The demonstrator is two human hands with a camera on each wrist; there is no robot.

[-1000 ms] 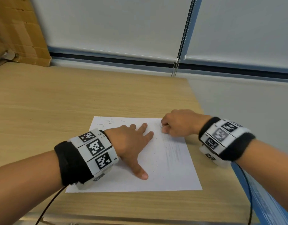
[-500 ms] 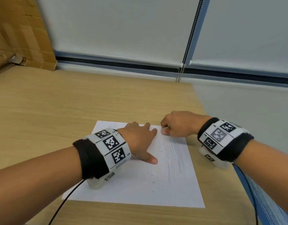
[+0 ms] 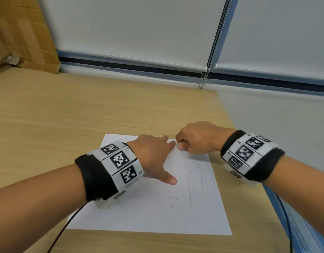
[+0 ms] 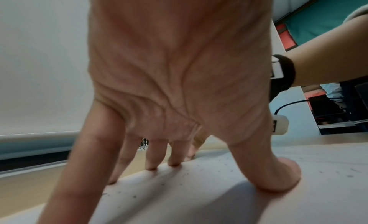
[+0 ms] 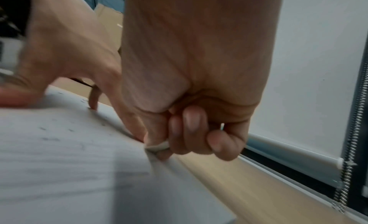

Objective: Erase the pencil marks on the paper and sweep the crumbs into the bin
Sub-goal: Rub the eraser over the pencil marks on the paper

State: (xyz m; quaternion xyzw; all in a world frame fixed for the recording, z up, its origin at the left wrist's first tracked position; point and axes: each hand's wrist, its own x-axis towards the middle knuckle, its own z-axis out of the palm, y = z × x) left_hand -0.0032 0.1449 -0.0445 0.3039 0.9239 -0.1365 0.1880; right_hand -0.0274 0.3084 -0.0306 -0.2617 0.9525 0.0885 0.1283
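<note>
A white sheet of paper [image 3: 150, 212] lies on the wooden table, with faint pencil strokes [image 3: 195, 172] down its right half and dark eraser crumbs [image 3: 173, 201] scattered over it. My left hand [image 3: 153, 154] presses flat on the sheet's upper part, fingers spread and straight [image 4: 153, 155]. My right hand [image 3: 195, 137] sits at the sheet's far right corner, fingers curled. It pinches a small white eraser [image 5: 157, 146] against the paper's far edge. The bin is not in view.
The wooden table [image 3: 66, 115] ends just right of the paper, with a blue edge [image 3: 301, 225] below my right forearm. A cardboard box [image 3: 20, 33] stands at the far left. Roller blinds [image 3: 139, 28] with a bead chain [image 3: 203, 79] hang behind the table.
My left hand slid up and away along the sheet, its thumb drawing in toward the top. The right hand stayed at the far right corner with the eraser.
</note>
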